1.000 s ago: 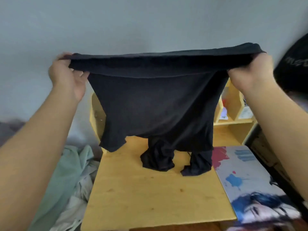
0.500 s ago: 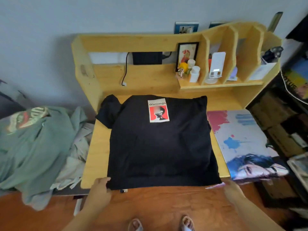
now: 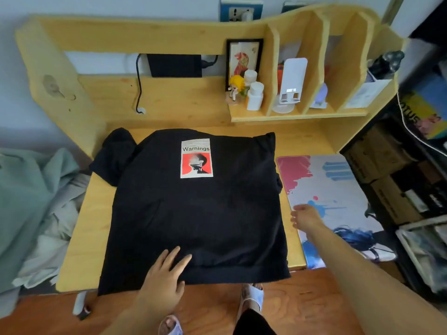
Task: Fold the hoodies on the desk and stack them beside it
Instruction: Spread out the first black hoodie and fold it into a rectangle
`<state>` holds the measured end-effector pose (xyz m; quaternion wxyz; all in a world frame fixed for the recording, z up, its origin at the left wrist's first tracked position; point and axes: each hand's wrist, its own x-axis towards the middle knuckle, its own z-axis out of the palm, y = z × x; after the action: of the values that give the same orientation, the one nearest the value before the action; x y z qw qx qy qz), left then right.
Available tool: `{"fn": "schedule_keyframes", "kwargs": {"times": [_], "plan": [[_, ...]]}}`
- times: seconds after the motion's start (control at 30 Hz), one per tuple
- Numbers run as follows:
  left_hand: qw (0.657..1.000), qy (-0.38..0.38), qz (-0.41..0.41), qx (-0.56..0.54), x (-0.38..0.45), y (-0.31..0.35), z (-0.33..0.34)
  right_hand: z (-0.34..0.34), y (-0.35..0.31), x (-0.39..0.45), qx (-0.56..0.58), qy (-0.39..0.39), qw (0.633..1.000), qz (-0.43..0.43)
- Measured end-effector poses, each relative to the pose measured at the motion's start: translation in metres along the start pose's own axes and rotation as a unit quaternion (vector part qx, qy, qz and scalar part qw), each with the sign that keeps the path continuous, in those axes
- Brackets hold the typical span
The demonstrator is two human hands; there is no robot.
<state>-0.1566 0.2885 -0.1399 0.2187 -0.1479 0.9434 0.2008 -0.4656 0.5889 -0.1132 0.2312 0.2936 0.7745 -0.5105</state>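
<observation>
A black hoodie [image 3: 198,213] lies spread flat on the wooden desk [image 3: 79,228], back side up, showing a white and red "Warnings" print [image 3: 196,157]. One sleeve bunches at the far left corner [image 3: 116,155]. Its hem hangs a little over the desk's near edge. My left hand [image 3: 164,279] rests flat on the hem near the front, fingers spread. My right hand [image 3: 306,217] hovers open just beyond the hoodie's right edge, above the desk mat, holding nothing.
A colourful desk mat [image 3: 333,189] covers the desk's right part. A pile of green and grey clothes [image 3: 31,213] lies left of the desk. The shelf unit [image 3: 302,68] behind holds bottles, a figurine and a picture frame. Boxes and a basket [image 3: 423,250] stand on the right.
The hoodie, held up in the air a second ago, now lies flat on the desk. Both hands have let go of the hem; the left presses on it and the right has moved to the right edge.
</observation>
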Motion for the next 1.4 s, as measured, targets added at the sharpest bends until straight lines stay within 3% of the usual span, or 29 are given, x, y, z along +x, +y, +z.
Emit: {"fn": "schedule_keyframes", "kwargs": {"times": [0.1, 0.13, 0.2, 0.3, 0.37, 0.43, 0.5, 0.57, 0.67, 0.7, 0.73, 0.83, 0.87, 0.9, 0.97, 1.03, 1.1, 1.17, 1.27, 1.33, 1.4], "plan": [[0.996, -0.041, -0.076, 0.021, 0.013, 0.025, 0.011, 0.031, -0.040, 0.054, -0.039, 0.004, 0.999, -0.011], [0.993, -0.044, -0.103, 0.028, 0.016, 0.034, 0.011, 0.044, -0.050, 0.067, 0.031, 0.002, 0.999, 0.025], [0.990, -0.019, -0.133, 0.031, 0.023, 0.050, 0.007, 0.066, -0.062, 0.079, -0.017, -0.024, 0.999, 0.044], [0.992, -0.005, -0.118, 0.054, 0.027, 0.063, 0.011, 0.077, -0.076, 0.061, -0.041, -0.090, 0.995, 0.017], [0.991, -0.060, -0.108, 0.047, 0.026, 0.074, 0.020, 0.064, -0.087, 0.045, -0.028, -0.114, 0.993, -0.018], [0.986, -0.100, -0.122, 0.047, 0.023, 0.083, 0.021, 0.032, -0.106, 0.043, -0.011, -0.056, 0.993, -0.099], [0.986, -0.094, -0.129, 0.050, 0.025, 0.090, 0.011, -0.017, -0.137, 0.038, -0.053, 0.055, 0.972, -0.222], [0.984, -0.109, -0.135, 0.042, 0.027, 0.092, 0.001, -0.070, -0.167, 0.022, -0.064, 0.170, 0.907, -0.379], [0.980, -0.137, -0.135, 0.046, 0.035, 0.093, -0.011, -0.114, -0.170, 0.022, -0.196, 0.194, 0.718, -0.639], [0.979, -0.142, -0.137, 0.043, 0.038, 0.095, -0.015, -0.124, -0.156, 0.039, -0.290, 0.187, 0.674, -0.653], [0.979, -0.146, -0.137, 0.044, 0.042, 0.097, -0.019, -0.134, -0.137, 0.061, -0.399, 0.174, 0.670, -0.602], [0.969, -0.184, -0.150, 0.061, 0.051, 0.106, -0.029, -0.167, -0.087, 0.118, -0.560, 0.099, 0.788, -0.234], [0.965, -0.196, -0.158, 0.071, 0.053, 0.112, -0.032, -0.177, -0.072, 0.129, -0.572, 0.066, 0.803, -0.153], [0.962, -0.202, -0.163, 0.083, 0.055, 0.119, -0.037, -0.183, -0.060, 0.135, -0.565, 0.054, 0.813, -0.132], [0.969, -0.173, -0.147, 0.098, 0.062, 0.137, -0.050, -0.184, -0.044, 0.132, -0.517, 0.054, 0.835, -0.181], [0.988, -0.084, -0.118, 0.060, 0.076, 0.161, -0.061, -0.180, -0.034, 0.134, -0.355, 0.095, 0.913, -0.176], [0.997, 0.030, -0.065, 0.023, 0.102, 0.191, -0.068, -0.179, -0.045, 0.144, -0.160, 0.173, 0.968, -0.088], [0.992, 0.128, 0.017, 0.012, 0.135, 0.226, -0.071, -0.182, -0.056, 0.159, 0.000, 0.213, 0.977, 0.027], [0.970, 0.208, 0.111, 0.059, 0.194, 0.281, -0.072, -0.188, -0.061, 0.188, 0.096, 0.174, 0.974, 0.107], [0.961, 0.203, 0.113, 0.152, 0.231, 0.307, -0.069, -0.192, -0.060, 0.207, 0.114, 0.136, 0.974, 0.138], [0.961, 0.149, 0.066, 0.224, 0.256, 0.313, -0.064, -0.200, -0.061, 0.220, 0.111, 0.134, 0.974, 0.143]]}}
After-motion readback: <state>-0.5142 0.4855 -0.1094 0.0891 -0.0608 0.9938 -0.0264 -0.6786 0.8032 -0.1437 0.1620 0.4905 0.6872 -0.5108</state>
